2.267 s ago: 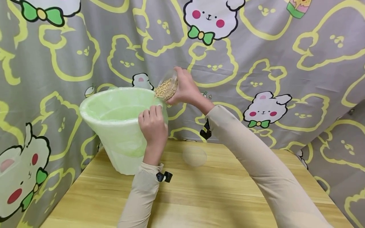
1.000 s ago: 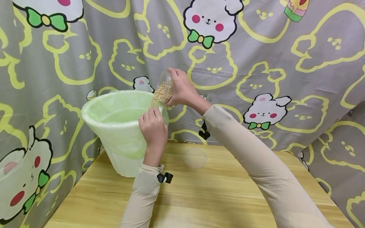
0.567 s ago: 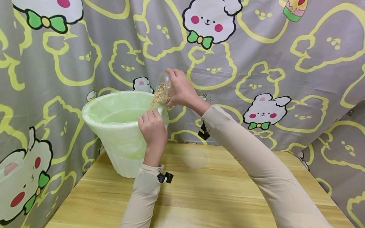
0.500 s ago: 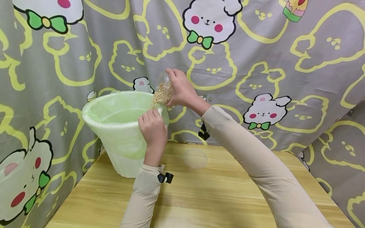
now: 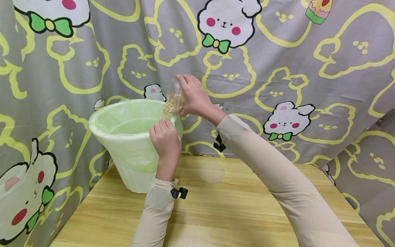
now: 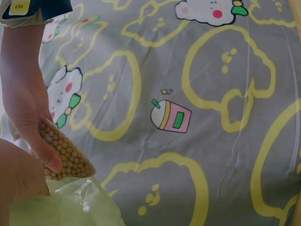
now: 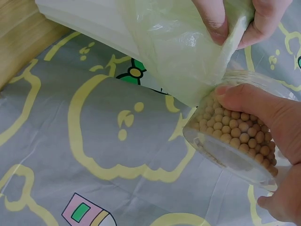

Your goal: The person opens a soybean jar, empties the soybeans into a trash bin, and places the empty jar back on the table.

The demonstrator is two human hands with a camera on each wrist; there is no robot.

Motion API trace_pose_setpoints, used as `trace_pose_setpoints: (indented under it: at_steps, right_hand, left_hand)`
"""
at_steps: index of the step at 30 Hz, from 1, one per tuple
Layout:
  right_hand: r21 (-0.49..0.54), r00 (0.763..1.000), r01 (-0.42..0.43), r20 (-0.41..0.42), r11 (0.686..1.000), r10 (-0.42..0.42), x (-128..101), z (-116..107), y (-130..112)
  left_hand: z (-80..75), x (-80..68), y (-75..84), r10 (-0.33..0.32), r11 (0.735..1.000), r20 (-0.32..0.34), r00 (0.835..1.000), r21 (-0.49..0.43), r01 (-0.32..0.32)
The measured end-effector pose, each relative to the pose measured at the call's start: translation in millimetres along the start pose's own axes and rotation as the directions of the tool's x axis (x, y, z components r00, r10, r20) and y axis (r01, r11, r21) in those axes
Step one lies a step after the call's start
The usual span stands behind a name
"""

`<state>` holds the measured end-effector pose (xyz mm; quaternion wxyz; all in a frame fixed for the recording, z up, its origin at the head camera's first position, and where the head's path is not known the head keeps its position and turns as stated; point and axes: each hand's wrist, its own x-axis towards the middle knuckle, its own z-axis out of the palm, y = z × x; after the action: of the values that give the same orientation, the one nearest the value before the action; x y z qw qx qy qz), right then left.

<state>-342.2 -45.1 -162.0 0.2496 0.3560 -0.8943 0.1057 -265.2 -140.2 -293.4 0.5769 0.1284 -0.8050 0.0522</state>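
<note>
From where I stand, the big white bin is on the desk, with a thin green bag inside it and folded over its top. The left hand has its fingers curled over the edge and pinches the bag there, thumb on one side and fingers on the other. The right hand is curled around a clear jar, with no room between its fingers and the sides. The jar is tipped over at the edge of the bin, right next to the left hand, and lots of round tan beans are bunched in its low end. A few look blurry at the edge, so I think they are rolling out, but I can't see the bottom of the bag. To do this tipping well, the mouth of the jar should sit well over the inside of the bag, or beans could bounce out past the edge. A slow, even tilt seems best, since a quick one could make them all rush at once. A firm pinch on the bag should stop it from slipping down. The round clear lid lies flat on the desk, well apart from the jar.
</note>
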Motion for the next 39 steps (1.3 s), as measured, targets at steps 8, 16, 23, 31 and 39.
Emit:
trace_pose_setpoints:
  at_steps: [8,16,23,31,39]
  right_hand:
    - [-0.035,0.999,0.042,-0.019,0.999,-0.042,1.1,0.9,-2.5]
    - [-0.035,0.998,0.053,-0.025,0.998,-0.053,-0.2,1.6,-5.0]
    - [-0.055,0.996,0.084,-0.039,0.995,-0.086,1.4,3.6,-5.9]
    - [-0.105,0.996,0.09,-0.014,0.99,-0.091,4.0,4.7,-7.7]
    - [-0.13,0.994,0.107,-0.002,0.986,-0.108,3.8,4.0,-9.5]
  left_hand:
    - [1.6,0.1,0.0,-0.002,1.0,-0.018,1.0,0.002,0.002]
    - [3.0,0.0,-0.2,-0.001,1.0,-0.014,1.0,0.002,0.001]
    - [5.7,0.0,-0.4,0.001,1.0,-0.023,1.0,0.004,-0.001]
    - [6.9,-0.1,-0.4,-0.002,1.0,-0.015,1.0,-0.011,0.002]
    - [8.8,0.9,-0.4,-0.001,1.0,-0.022,1.0,-0.005,0.001]
